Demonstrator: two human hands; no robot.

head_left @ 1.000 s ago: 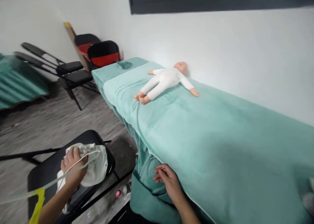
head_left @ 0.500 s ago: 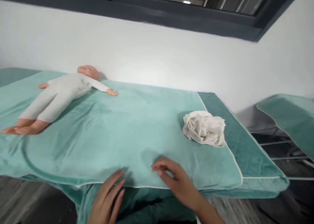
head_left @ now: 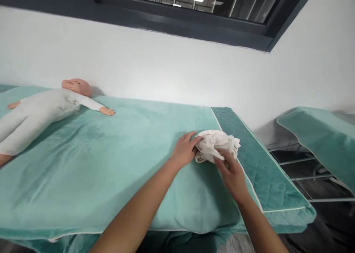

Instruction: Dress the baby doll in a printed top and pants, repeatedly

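A crumpled white cloth [head_left: 211, 139] with a faint print lies bunched on the pale green sheet [head_left: 133, 134], by its right edge. My left hand [head_left: 184, 150] grips the cloth's left side, with some fingertips hidden behind it. At the front of the bundle, my right hand [head_left: 232, 174] pinches a loose flap between thumb and fingers. A baby doll [head_left: 47, 107] in a white bodysuit rests on its back at the far left, arms spread and apart from both hands. Its feet are out of view.
The darker quilted mattress [head_left: 266, 171] shows past the sheet's right edge. Behind the bed stand a white wall [head_left: 155, 68] and a dark window frame [head_left: 180, 22]. Another bed frame with metal slats [head_left: 302, 178] and a green cover [head_left: 324, 131] is on the right.
Both hands have reached forward from the bed's front edge to the cloth and taken hold of it. The cloth's shape has shifted, and the view has turned slightly right.
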